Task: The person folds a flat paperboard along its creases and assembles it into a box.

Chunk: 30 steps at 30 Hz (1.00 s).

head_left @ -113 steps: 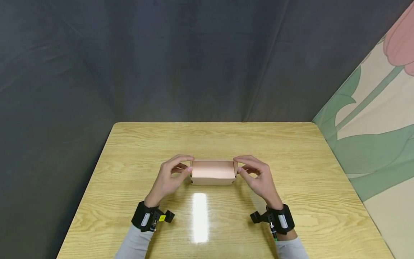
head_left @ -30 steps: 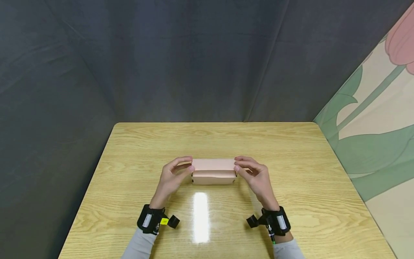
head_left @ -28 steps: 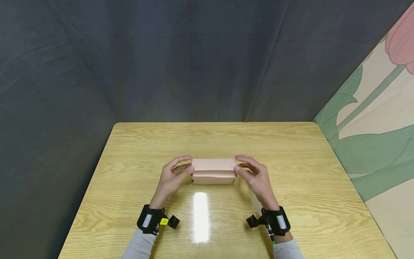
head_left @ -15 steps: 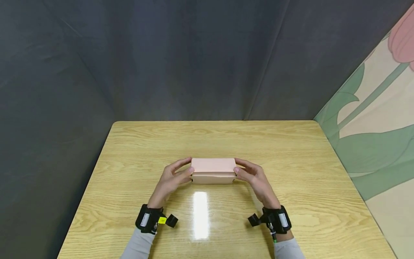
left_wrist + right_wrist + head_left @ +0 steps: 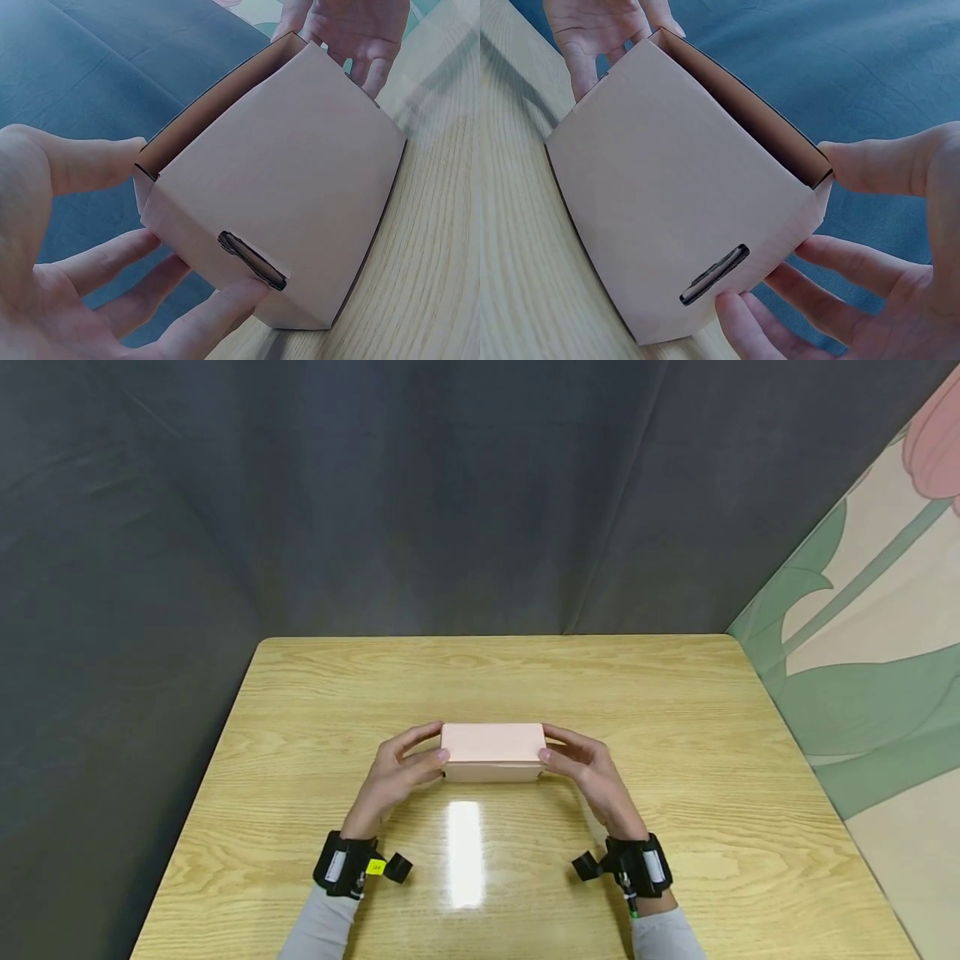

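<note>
A small pale pink cardboard box (image 5: 492,742) stands on the table, its lid folded forward over the top. Both wrist views show a narrow gap between the lid's front edge and the front wall (image 5: 277,150), which has a short slot near each lower corner. At the left end, my left hand (image 5: 396,770) holds the box, thumb at the lid's front corner and fingers along the side. My right hand (image 5: 595,773) grips the opposite end likewise, its thumb on the lid's other front corner in the right wrist view. The inside of the box is mostly hidden.
The wood-grain table (image 5: 300,693) reaches back to a dark curtain (image 5: 450,510). A floral cloth (image 5: 862,693) hangs along the right side. A bright light reflection lies on the tabletop in front of the box.
The box stood with its top uncovered at first. Its lid has since swung forward and down between my hands, nearly meeting the front wall. My thumbs have followed the lid's front corners.
</note>
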Each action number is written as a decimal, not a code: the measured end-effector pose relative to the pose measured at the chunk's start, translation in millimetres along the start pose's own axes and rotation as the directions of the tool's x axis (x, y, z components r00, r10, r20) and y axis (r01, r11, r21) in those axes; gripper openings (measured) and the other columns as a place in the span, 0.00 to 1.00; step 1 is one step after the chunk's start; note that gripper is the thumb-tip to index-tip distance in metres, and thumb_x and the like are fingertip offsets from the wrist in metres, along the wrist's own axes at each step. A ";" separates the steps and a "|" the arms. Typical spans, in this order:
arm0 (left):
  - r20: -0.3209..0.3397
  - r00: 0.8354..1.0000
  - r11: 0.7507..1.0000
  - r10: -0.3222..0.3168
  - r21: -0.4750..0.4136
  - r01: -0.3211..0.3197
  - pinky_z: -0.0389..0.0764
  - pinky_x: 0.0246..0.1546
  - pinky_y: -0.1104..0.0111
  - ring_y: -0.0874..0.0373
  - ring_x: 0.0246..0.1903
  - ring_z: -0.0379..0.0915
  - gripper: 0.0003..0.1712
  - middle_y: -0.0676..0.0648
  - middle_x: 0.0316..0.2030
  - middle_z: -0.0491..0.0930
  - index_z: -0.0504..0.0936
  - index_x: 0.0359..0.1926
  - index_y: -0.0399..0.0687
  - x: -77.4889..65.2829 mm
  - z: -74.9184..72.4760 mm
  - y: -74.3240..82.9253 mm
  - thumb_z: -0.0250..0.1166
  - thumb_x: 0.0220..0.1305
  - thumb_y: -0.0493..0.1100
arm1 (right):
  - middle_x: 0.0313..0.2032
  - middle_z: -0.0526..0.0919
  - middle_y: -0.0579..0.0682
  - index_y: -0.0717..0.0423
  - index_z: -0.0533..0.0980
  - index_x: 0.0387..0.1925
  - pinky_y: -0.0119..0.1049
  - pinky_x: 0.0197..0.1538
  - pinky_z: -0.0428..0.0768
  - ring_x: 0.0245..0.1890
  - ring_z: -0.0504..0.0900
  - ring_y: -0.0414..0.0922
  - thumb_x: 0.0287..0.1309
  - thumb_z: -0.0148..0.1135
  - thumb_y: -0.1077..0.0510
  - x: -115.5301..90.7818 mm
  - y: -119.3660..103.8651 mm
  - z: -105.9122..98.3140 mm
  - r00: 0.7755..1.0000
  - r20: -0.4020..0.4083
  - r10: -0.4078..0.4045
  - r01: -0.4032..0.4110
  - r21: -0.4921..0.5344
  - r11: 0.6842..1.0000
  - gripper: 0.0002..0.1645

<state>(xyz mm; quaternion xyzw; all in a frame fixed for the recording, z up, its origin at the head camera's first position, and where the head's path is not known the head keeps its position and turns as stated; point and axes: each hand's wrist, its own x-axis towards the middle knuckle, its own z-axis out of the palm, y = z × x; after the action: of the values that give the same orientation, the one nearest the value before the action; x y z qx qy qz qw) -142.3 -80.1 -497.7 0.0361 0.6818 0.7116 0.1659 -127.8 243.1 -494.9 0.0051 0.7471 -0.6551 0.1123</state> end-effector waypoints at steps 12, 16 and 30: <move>-0.021 1.000 0.999 0.023 0.029 -0.022 0.88 0.55 0.56 0.33 0.70 0.72 0.36 0.36 0.77 0.66 0.72 0.77 0.40 3.3 -0.4 0.4 0.71 0.71 0.37 | 0.74 0.74 0.58 0.56 0.75 0.74 0.46 0.68 0.78 0.71 0.75 0.59 0.70 0.71 0.58 2.2 1.3 -0.5 1.000 -0.024 -0.005 0.005 0.004 1.000 0.33; -0.029 0.999 0.999 0.030 0.037 -0.029 0.89 0.53 0.58 0.33 0.70 0.73 0.36 0.36 0.77 0.67 0.72 0.76 0.40 3.6 -1.0 0.2 0.71 0.70 0.36 | 0.73 0.75 0.58 0.56 0.76 0.73 0.45 0.67 0.79 0.70 0.76 0.59 0.69 0.71 0.58 3.1 1.7 0.5 0.999 -0.036 -0.022 0.022 -0.002 1.000 0.32; 0.006 1.000 0.998 0.019 0.059 -0.019 0.89 0.55 0.52 0.33 0.70 0.73 0.36 0.36 0.76 0.67 0.71 0.77 0.40 4.4 -0.8 -1.5 0.71 0.71 0.37 | 0.72 0.76 0.58 0.55 0.75 0.72 0.48 0.66 0.79 0.68 0.77 0.59 0.69 0.72 0.56 1.4 2.8 1.2 0.999 -0.040 -0.030 0.028 -0.058 0.998 0.33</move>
<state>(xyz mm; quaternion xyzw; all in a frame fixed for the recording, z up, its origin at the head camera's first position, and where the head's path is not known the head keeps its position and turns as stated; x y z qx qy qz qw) -146.3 -79.6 -500.0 0.0493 0.7018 0.6924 0.1598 -128.5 242.1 -498.1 0.0044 0.7677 -0.6348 0.0877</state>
